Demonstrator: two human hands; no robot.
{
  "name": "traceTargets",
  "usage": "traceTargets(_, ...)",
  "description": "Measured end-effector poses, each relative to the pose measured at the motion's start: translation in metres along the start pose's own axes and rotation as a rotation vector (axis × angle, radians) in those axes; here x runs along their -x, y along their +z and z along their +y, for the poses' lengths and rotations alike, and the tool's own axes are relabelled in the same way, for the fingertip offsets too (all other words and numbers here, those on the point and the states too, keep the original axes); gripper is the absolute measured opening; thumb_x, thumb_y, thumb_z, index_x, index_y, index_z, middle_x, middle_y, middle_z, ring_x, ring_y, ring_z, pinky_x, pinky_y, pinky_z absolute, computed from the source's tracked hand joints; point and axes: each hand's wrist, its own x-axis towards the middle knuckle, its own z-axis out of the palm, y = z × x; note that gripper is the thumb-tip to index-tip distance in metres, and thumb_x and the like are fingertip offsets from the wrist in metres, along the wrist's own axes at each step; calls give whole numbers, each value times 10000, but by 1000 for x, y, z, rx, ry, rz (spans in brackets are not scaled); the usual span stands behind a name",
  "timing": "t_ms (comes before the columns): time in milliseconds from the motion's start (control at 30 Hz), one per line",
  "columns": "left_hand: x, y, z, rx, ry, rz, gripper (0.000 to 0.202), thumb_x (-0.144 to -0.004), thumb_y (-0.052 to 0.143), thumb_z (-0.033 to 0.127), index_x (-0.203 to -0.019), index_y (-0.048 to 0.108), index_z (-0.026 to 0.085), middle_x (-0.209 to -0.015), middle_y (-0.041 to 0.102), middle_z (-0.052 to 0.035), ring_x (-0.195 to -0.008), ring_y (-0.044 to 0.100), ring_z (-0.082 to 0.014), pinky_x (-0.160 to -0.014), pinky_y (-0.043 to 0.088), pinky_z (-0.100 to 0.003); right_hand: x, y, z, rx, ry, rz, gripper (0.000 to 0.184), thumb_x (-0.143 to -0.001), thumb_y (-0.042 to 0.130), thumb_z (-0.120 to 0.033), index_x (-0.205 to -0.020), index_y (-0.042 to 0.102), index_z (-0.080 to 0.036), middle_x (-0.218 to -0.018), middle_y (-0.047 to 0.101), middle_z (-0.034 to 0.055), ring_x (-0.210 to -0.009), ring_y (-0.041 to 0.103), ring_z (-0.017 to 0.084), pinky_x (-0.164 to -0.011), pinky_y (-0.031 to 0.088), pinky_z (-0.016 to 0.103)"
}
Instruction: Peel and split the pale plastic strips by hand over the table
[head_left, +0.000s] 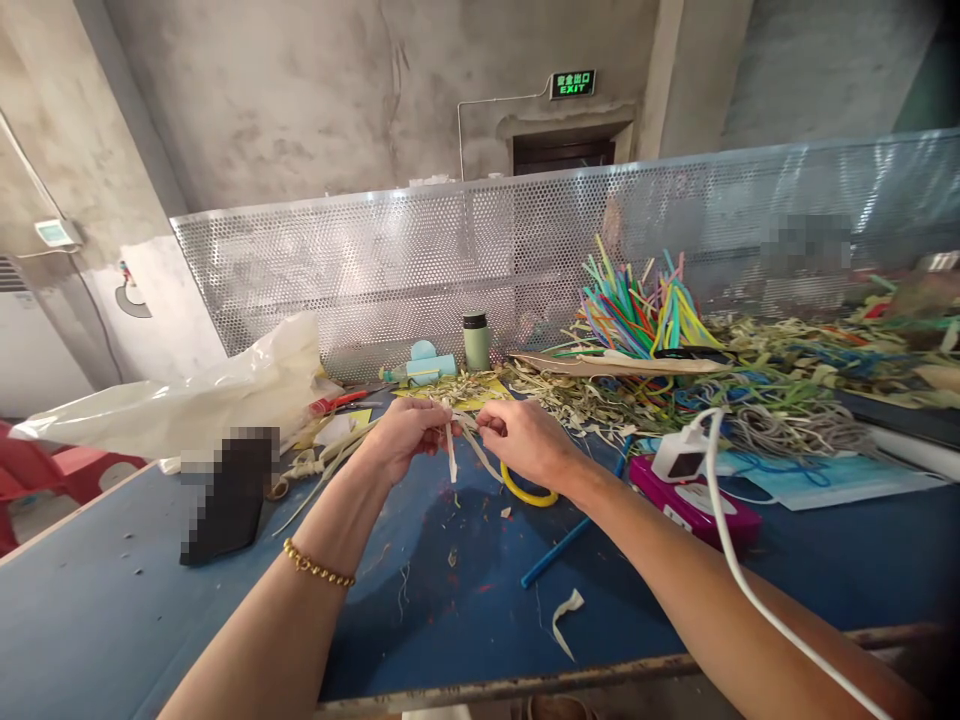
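Observation:
Over the middle of the blue table, my left hand is closed in a pinch on a pale, flat plant-fibre strip, whose end hangs down below the fingers. Close by on the right, my right hand has its fingers curled together on the pale strands that run between both hands. How the strands cross is partly hidden by the fingers. Under my right hand lies a yellow ring-shaped tube. A blue stick rests on the table beneath my right forearm.
A black phone-like object is at left, near a plastic bag. Behind stand a green bottle and coloured tubes. At right, a magenta power strip has a white charger and cable. A perforated metal screen borders the back.

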Motion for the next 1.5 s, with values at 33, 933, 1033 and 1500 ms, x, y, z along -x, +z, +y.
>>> traceTargets(33, 0, 0, 0, -3, -2, -11, 161, -660, 677, 215, -572, 611, 98, -575, 638, -74, -440, 514, -106, -456, 315, -248, 0, 0, 0, 5, 16, 21, 102, -776, 591, -155, -760, 686, -189, -635, 657, 9, -571, 543, 130, -537, 308, 247)
traceTargets(933, -3, -1, -3, 123, 18, 72, 144, -685, 693, 219, -632, 649, 92, -535, 619, -60, -455, 539, -117, -455, 338, -241, 8, 4, -13, -23, -65, 173, 290, -830, 596, -223, -1107, 515, -195, -714, 644, 2, -614, 575, 164, -565, 320, 282)
traceTargets(1033, -2, 1, -2, 152, -3, 58, 133, -698, 673, 194, -615, 635, 96, -529, 611, -58, -454, 542, -119, -443, 338, -242, 12, 5, -14, 105, -158, 212, 109, -895, 525, -207, -996, 567, -200, -779, 676, 15, -637, 586, 153, -563, 277, 288)
traceTargets(1500, -4, 2, -4, 180, -28, 102, 131, -647, 703, 175, -597, 605, 103, -513, 580, -37, -441, 530, -114, -422, 320, -240, 17, 0, -20, 418, -403, 239, 258, -966, 442, -151, -822, 654, -181, -730, 598, 48, -634, 503, 150, -612, 277, 320)
